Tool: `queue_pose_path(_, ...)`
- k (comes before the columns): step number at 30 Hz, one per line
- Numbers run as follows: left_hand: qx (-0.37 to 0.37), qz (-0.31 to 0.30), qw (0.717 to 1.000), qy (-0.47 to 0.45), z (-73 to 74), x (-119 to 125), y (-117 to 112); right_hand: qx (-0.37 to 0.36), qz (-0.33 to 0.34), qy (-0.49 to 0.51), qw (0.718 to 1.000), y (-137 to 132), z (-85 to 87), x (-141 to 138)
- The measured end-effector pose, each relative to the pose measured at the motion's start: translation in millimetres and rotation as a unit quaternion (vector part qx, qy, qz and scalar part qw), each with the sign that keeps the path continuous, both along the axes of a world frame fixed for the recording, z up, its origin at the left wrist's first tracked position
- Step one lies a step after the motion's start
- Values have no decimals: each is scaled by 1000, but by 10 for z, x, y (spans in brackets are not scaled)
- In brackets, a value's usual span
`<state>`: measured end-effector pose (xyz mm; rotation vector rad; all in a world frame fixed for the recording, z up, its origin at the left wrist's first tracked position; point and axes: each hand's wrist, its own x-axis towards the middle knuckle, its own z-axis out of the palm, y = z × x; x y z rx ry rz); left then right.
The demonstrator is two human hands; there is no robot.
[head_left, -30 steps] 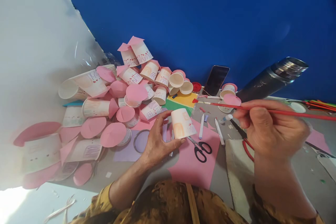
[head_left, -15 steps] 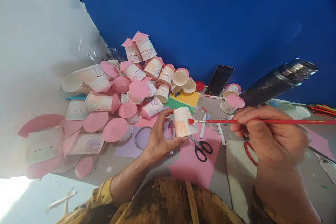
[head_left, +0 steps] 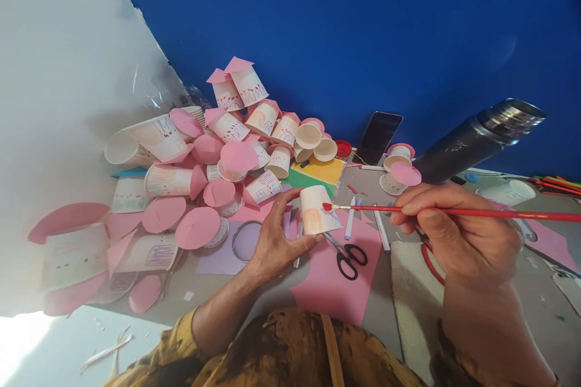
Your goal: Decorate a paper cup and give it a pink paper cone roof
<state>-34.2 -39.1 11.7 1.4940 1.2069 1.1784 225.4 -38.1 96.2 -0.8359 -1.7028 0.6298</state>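
My left hand [head_left: 281, 236] grips a white paper cup [head_left: 313, 214] between fingers and thumb, its wider rim tilted downward. Orange colouring shows on the cup's side. In my right hand [head_left: 463, 227] is a thin red paintbrush [head_left: 381, 208], held like a pen. The red-loaded bristles are at the cup's side; whether they touch it I cannot tell. Below the cup, black-handled scissors [head_left: 350, 257] lie on a pink paper sheet [head_left: 338, 287]. White markers [head_left: 382, 228] rest just to their right and behind.
Many decorated cups with pink paper tops [head_left: 197, 228] are heaped at the left. A phone [head_left: 377, 136] leans on the blue wall [head_left: 318, 24]. A dark flask [head_left: 476, 139] stands at the back right, near two more decorated cups [head_left: 399, 157]. A beige cloth [head_left: 413, 290] lies in front.
My right hand and the paintbrush have shifted slightly left, and the bristles sit a little higher on the cup. My left hand holds the cup almost unmoved. The view has shifted slightly.
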Motion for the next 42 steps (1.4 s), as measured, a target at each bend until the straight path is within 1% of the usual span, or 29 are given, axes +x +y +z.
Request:
queue_pose_path(6, 7, 4, 1000, 11, -7, 0, -4, 1, 30, -22, 999, 28, -25, 15)
queue_pose_path(11, 7, 7, 1000, 8, -25, 3, -6, 4, 2, -7, 1000, 24, -32, 1)
queue_pose_path(15, 8, 3, 1000, 13, -19, 3, -7, 0, 16, -19, 1000, 27, -41, 5)
queue_pose_path(20, 8, 1, 1000, 6, -16, 5, -6, 3, -2, -26, 1000, 29, -43, 23)
queue_pose_path(24, 1, -1, 1000, 6, -16, 3, -1, 3, 4, -29, 1000, 27, -47, 36)
queue_pose_path(29, -1, 2, 1000, 5, 0, -2, 3, 1, -5, -31, 1000, 29, -47, 42)
queue_pose_path(34, -3, 1, 1000, 11, 16, 0, 0, 9, 8, -29, 1000, 26, -32, 31)
queue_pose_path(40, -5, 0, 1000, 2, -2, -5, -6, -14, 3, -26, 1000, 18, -28, 40)
queue_pose_path(42, -3, -3, 1000, -2, -12, -7, -5, -7, 3, -16, 1000, 17, -19, 29)
